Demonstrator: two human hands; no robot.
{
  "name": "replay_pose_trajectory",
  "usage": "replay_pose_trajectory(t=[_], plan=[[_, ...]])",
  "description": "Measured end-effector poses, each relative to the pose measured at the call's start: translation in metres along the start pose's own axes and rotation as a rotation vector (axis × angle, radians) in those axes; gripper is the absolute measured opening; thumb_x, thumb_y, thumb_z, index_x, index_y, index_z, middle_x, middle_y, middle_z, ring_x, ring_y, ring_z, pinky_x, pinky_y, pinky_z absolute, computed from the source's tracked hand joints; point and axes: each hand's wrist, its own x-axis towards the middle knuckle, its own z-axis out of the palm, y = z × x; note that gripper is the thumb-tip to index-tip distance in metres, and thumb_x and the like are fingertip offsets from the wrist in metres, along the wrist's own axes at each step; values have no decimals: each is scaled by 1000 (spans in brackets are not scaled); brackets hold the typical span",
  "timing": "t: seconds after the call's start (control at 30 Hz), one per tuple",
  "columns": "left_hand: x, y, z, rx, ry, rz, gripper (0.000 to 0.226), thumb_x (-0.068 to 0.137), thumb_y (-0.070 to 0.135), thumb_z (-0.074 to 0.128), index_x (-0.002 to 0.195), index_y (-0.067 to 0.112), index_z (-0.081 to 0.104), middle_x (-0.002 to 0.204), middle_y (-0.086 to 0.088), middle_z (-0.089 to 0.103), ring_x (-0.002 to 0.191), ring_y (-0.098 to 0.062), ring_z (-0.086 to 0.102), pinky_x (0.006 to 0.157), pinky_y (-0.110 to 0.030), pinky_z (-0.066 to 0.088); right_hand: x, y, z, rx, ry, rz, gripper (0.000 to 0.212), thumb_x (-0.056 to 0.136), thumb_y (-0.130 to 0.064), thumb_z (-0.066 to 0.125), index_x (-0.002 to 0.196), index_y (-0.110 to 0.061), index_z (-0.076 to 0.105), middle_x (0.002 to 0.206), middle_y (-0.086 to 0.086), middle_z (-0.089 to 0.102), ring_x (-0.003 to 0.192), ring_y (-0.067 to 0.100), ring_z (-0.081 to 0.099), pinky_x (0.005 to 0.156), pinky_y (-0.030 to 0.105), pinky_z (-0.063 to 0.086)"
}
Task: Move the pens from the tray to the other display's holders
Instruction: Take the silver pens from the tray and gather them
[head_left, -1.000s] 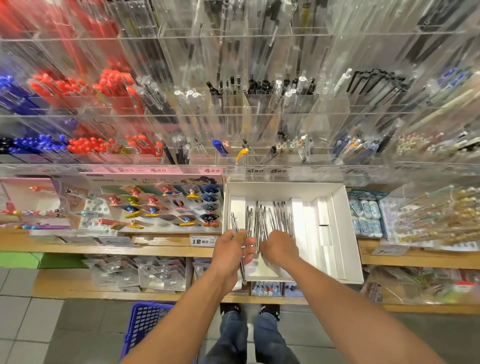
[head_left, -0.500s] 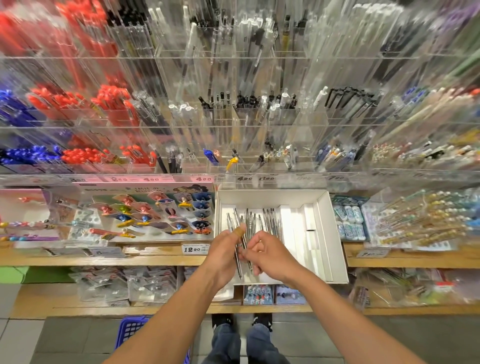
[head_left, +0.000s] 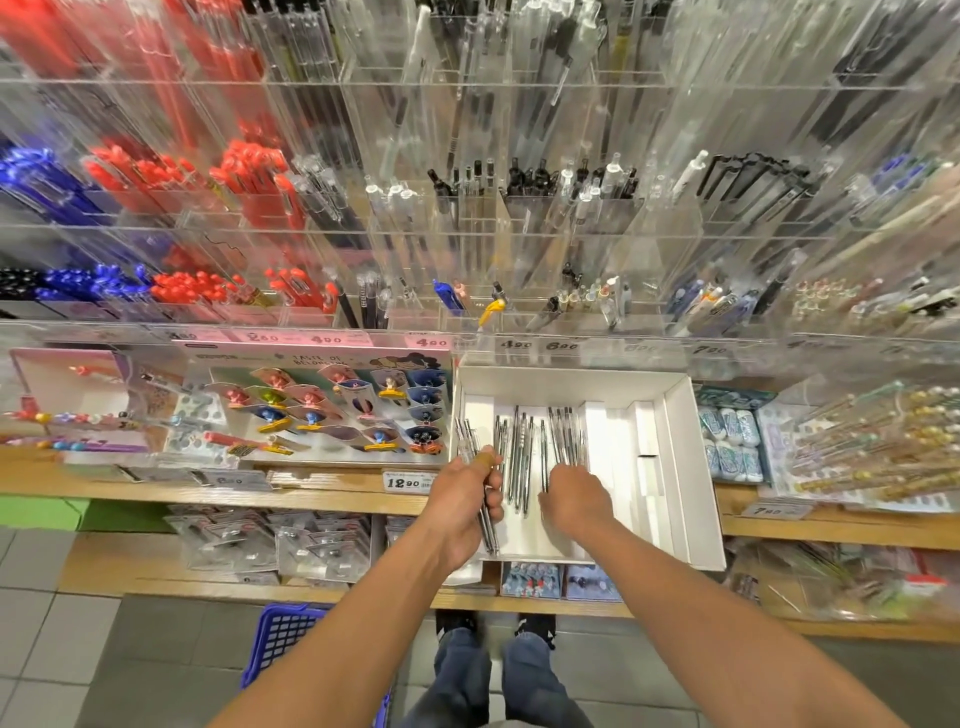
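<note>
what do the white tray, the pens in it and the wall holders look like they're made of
White tray: looks like matte cardboard, judging by its thin folded walls and flat dividers.
Pens: seemingly clear glossy plastic barrels with dark cores; metal parts can't be ruled out.
Wall holders: transparent acrylic or similar hard plastic, since contents show through and edges catch light.

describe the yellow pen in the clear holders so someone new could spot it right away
Start at the white tray on the wooden shelf, where both hands are working. Look just above its back left corner, to the lowest row of clear holders behind the price labels. The yellow pen leans there, the only yellow one, beside a blue pen.
</note>
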Motion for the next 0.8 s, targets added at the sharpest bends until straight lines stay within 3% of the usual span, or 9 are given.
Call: replay_pose_trajectory(t=[0.1,0.3,0.5,0.63,0.8], plan=[[-3,0,0,20,5,11,9,103,16,50,99,11,56,56,5,49,45,-8,37,42,-22,33,4,-7,1,-16,-28,28,29,86,-5,55,61,-17,47,61,-3,50,51,13,45,41,22,27],[-3,1,2,36,-1,19,9,102,16,52,107,10,57,63,2,55,46,-8,42,44,-22,36,1,-1,-5,151,-4,90,28,88,-15,56,61,-16,47,60,-2,51,49,11,46,40,21,29],[-5,2,4,44,3,18,13,102,17,52,111,9,57,67,-1,56,48,-9,43,46,-22,36,-2,-3,0,-66,9,21,30,88,-10,60,62,-17,46,67,-1,54,56,15,50,51,25,39],[-4,0,3,46,1,13,15,102,16,51,113,8,57,67,-1,57,49,-9,44,46,-22,36,-3,-15,1,-234,1,-30,18,79,7,63,88,-9,63,87,6,66,78,24,65,56,29,43],[-5,0,3,41,11,10,23,101,15,51,120,4,57,67,-1,58,48,-8,45,45,-22,38,0,-16,1,-185,42,30,20,82,6,60,95,-9,60,79,4,59,67,22,52,56,30,42]])
